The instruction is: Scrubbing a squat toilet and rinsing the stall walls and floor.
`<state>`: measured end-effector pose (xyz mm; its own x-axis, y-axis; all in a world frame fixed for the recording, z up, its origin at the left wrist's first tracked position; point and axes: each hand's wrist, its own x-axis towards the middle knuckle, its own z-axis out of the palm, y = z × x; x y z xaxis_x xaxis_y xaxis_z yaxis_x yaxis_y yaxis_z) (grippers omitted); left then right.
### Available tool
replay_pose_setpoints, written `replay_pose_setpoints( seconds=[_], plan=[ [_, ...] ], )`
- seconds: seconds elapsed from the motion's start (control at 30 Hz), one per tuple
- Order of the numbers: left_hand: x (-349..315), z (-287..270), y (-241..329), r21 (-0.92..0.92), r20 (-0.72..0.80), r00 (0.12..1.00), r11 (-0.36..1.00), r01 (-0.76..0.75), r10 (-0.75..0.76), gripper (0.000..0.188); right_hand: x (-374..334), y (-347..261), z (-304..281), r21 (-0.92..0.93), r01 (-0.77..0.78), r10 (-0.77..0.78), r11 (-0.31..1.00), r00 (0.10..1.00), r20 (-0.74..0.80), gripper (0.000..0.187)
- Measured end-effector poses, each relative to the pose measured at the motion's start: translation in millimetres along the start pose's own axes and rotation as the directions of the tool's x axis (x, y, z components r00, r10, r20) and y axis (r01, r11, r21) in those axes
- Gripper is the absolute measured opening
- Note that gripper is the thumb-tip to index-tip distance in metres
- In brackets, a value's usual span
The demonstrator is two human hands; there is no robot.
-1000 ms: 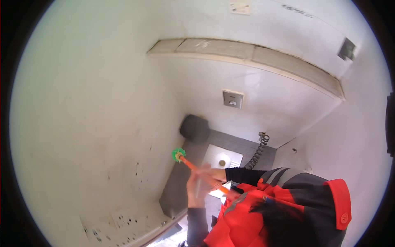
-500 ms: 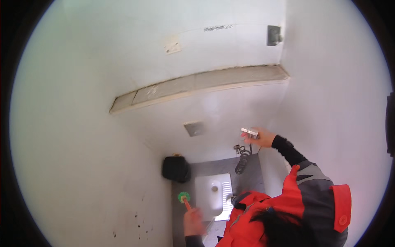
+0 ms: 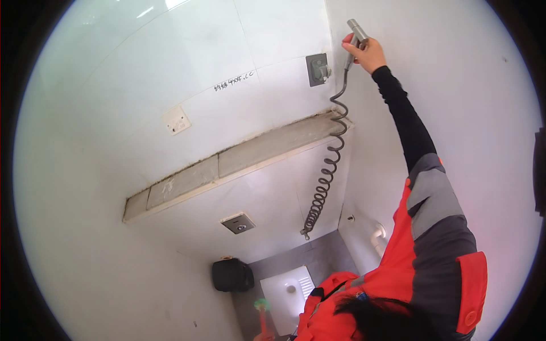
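Already the metal sprayer (image 3: 357, 30) is up, clamped in the right hand (image 3: 371, 55) above the ledge's (image 3: 273, 139) right end, its coiled hose (image 3: 324, 187) drawn out; no water shows. The left hand (image 3: 263, 337), mostly cut off, grips the orange-handled brush (image 3: 263, 319), whose green head appears beside the squat toilet's (image 3: 268, 288) left edge, scrubbing nothing visible.

Bright, even light; white glare patches on glossy white wall (image 3: 199, 51), far left. Green-headed orange-handled brush (image 3: 263, 314), near left, blurred (rest fairly sharp). Fisheye bows straight edges, corners black.
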<state>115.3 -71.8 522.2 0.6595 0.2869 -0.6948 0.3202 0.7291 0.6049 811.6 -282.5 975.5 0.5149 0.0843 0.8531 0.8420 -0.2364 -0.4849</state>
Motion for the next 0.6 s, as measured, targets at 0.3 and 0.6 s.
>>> replay_pose_setpoints(
  seconds=[0.3, 0.6],
  plan=[
    [41, 10, 14, 0.021, -0.003, 1.000, 1.000, 0.000, 0.000, 0.023, 48, 88, 88, 0.112, -0.202, 0.194, 0.973, 0.978, 0.077, 0.020],
    [34, 15, -15, -0.053, -0.121, 0.992, 0.998, 0.022, -0.028, 0.023, 58, 115, 112, -0.140, -0.215, 0.236, 0.967, 0.959, 0.155, 0.027]
  ],
)
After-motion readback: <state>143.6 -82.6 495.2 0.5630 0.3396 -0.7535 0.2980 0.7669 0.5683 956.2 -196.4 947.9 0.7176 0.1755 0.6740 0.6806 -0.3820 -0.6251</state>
